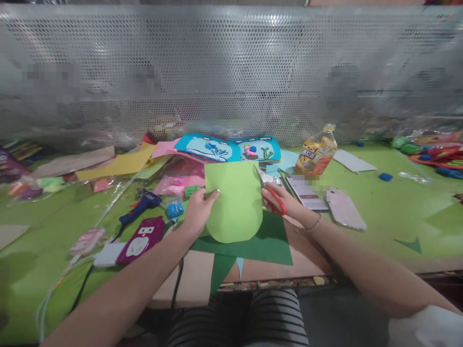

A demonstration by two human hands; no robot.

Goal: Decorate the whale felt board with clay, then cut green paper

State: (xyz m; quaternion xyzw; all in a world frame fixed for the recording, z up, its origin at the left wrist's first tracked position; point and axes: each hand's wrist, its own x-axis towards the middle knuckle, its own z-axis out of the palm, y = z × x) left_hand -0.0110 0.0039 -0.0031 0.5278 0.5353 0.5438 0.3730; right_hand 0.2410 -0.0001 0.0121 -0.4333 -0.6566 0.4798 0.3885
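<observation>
My left hand (200,208) grips the left edge of a light green sheet of paper (234,205), thumb on its front. The sheet has a straight top and rounded bottom corners, and is held up over the table. In my right hand (284,200) is a pair of scissors with red handles (275,201). Their blades point up along the sheet's right edge; whether they are parted I cannot tell. Below the sheet lies dark green paper (267,241). Behind it is a blue padded piece with sea-scene pictures (227,147).
To the left lie a blue glue gun (140,207), a purple pouch (142,239) and a white adapter (108,254) with cables. On the right are a plastic bottle (317,152), a phone (306,193) and a pink phone case (345,208). A perforated metal panel (231,72) stands behind.
</observation>
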